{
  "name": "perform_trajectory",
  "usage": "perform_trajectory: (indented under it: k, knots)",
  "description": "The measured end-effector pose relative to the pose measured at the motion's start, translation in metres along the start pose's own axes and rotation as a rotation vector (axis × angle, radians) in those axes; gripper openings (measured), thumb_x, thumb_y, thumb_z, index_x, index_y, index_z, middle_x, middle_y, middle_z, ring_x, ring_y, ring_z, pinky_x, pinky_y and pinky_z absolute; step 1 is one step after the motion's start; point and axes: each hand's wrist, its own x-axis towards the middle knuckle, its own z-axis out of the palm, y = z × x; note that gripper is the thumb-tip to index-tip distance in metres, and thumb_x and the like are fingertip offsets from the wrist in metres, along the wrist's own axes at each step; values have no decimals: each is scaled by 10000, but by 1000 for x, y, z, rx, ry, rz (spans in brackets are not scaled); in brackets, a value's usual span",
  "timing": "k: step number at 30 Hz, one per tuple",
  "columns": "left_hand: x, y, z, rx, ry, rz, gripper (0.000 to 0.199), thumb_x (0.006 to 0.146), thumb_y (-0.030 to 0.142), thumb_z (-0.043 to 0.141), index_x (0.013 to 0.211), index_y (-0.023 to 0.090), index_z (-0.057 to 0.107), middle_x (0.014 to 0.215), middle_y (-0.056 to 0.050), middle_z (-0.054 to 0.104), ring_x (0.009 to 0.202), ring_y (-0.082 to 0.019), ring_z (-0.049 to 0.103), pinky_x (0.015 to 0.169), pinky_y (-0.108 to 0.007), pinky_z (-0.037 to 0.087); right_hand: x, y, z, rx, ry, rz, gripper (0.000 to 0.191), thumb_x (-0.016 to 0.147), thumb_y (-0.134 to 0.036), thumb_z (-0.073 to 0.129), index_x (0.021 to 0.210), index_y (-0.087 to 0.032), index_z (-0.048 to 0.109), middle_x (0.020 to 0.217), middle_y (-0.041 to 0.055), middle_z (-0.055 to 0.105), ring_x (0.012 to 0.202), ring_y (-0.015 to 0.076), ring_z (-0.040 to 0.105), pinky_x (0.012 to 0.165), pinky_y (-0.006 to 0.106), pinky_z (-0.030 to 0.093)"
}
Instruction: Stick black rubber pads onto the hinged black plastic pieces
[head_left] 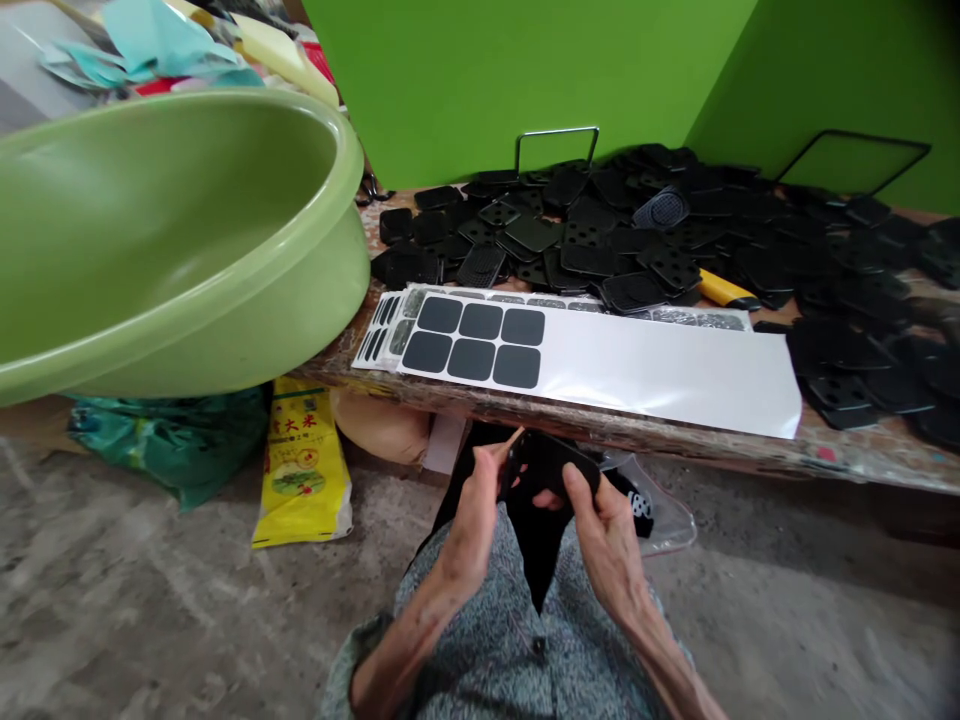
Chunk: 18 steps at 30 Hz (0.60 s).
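Note:
Low in front of the table edge, both hands are at work over my lap. My right hand [604, 515] pinches a flat black rounded pad [559, 462] between its thumb and fingers. My left hand [481, 490] is closed around a second black piece [513, 465], seen nearly edge-on, which seems to have holes. A thin tan tip sticks up beside the left thumb; what it is I cannot make out. On the table just above lies a white sheet [667, 375] with dark grey rounded stickers [472, 360] at its left end, on top of other sheets.
Many black pads [532, 233] are heaped along the table, with a yellow-handled tool [726, 290] among them. A large green basin [330, 260] stands at the left. Green panels [525, 70] rise behind. Below are a yellow bag [304, 465] and a clear plastic bag [667, 520].

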Motion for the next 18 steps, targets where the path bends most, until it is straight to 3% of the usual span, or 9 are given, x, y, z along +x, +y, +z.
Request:
perform_trajectory:
  k: [5, 8, 11, 14, 18]
  knots:
    - [-1, 7, -9, -205, -147, -150, 417, 888, 507, 501, 1222, 276, 596, 1222, -42, 606, 1114, -185, 534, 903, -284, 428, 1, -2, -5, 194, -134, 34, 375, 957, -481, 428, 751, -260, 650, 732, 39, 677, 740, 232, 603, 761, 366, 443]
    - [-4, 6, -13, -288, -251, -121, 468, 894, 547, 460, 1251, 263, 565, 1165, -46, 624, 1066, -177, 557, 917, -292, 424, -1, -3, -1, 271, -158, 44, 382, 962, -475, 417, 764, -247, 651, 764, 44, 684, 761, 232, 610, 779, 359, 446]
    - [-7, 4, -17, -232, -301, -35, 605, 828, 595, 536, 1313, 234, 505, 1254, -66, 581, 1098, -199, 546, 965, -311, 403, -3, -4, 3, 232, -139, 43, 403, 950, -492, 427, 743, -228, 650, 747, 46, 682, 753, 225, 608, 765, 338, 449]
    - [-5, 9, -17, -49, -258, -13, 691, 790, 548, 624, 1361, 203, 445, 1280, -95, 569, 1112, -232, 557, 981, -346, 409, -5, -5, 4, 136, -91, 53, 375, 929, -519, 454, 818, -220, 652, 733, 33, 676, 735, 214, 606, 731, 316, 451]
    - [-1, 22, -16, 181, -93, 22, 498, 880, 471, 526, 1284, 181, 543, 1263, -83, 602, 1175, -232, 543, 1038, -358, 392, -5, -9, -3, 34, -86, 41, 365, 916, -538, 469, 980, -224, 643, 794, 31, 691, 766, 220, 621, 719, 309, 448]
